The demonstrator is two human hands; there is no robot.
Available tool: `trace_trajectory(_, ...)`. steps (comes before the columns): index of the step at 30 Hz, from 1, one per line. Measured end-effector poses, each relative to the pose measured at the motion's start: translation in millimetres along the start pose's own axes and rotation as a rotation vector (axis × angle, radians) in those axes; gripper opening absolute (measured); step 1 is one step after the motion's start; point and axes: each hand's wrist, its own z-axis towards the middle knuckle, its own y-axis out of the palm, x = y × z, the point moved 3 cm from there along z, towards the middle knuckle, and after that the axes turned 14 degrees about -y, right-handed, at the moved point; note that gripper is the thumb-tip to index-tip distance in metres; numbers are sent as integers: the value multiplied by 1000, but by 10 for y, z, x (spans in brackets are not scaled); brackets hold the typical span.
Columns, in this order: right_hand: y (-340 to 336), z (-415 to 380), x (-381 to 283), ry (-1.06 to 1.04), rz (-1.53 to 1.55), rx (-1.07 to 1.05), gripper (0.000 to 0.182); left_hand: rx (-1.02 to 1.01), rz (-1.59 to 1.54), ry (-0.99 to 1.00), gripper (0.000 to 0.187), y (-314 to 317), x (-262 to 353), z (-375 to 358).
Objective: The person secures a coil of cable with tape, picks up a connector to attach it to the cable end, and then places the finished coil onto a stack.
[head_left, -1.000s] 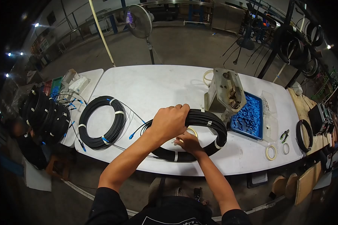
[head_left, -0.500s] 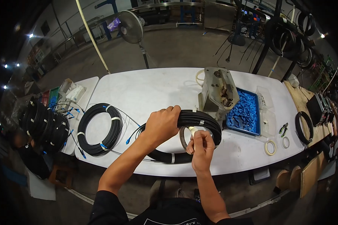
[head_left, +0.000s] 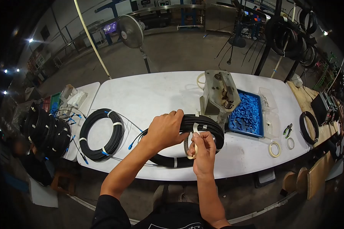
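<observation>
A coil of black cable (head_left: 212, 128), bound with white tape bands, lies near the table's front with its far side raised. My left hand (head_left: 165, 130) is closed around the coil's upper left part. In the coil's opening, my right hand (head_left: 205, 149) pinches a roll of whitish tape (head_left: 191, 155), partly hidden by the fingers. From there a tape strip (head_left: 195, 126) runs up over the cable strands. To the left rests another taped coil of black cable (head_left: 88, 147), with blue connectors on its cable ends.
Behind the coil stands a metal bench press (head_left: 218, 89). A blue tray (head_left: 252, 133) of small blue parts, tape rolls (head_left: 274, 149) and pliers (head_left: 288, 130) are to its right. More cable coils (head_left: 46, 131) are stacked at the left, where a person sits.
A white tape strip now shows across the top of the coil, above my right hand. The tape roll is turned more into view. My left hand keeps its hold.
</observation>
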Motion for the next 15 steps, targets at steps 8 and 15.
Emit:
trace_trajectory(8,38,12,-15,-4,-66,47,16,27,-69,90,56,-33,-25,2)
trace_trajectory(15,33,-7,21,-55,-87,64,18,-32,-67,45,49,-42,-9,2)
